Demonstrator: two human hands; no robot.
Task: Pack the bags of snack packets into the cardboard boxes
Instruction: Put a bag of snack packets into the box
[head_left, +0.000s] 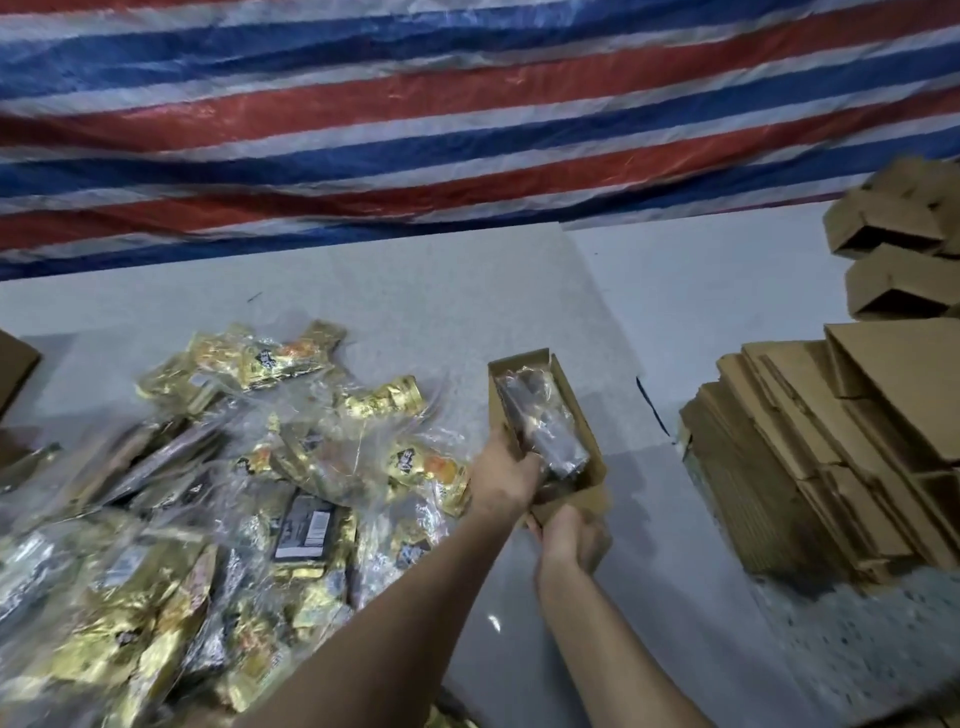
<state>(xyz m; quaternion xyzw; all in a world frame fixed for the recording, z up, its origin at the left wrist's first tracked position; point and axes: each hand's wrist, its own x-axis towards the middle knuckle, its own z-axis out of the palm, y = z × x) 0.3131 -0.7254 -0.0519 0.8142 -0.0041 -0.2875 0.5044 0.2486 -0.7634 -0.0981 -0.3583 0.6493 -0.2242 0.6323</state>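
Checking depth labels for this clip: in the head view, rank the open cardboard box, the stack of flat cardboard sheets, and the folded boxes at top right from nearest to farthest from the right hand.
From the right hand:
1. Open cardboard box, held by that hand at its near end.
2. Stack of flat cardboard sheets, to the right.
3. Folded boxes, far right corner, farthest.

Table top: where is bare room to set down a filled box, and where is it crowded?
Bare table lies between the striped tarp and the snack bag pile, and between the open box and the flat cardboard stack. The left side under the pile and the right edge are crowded.
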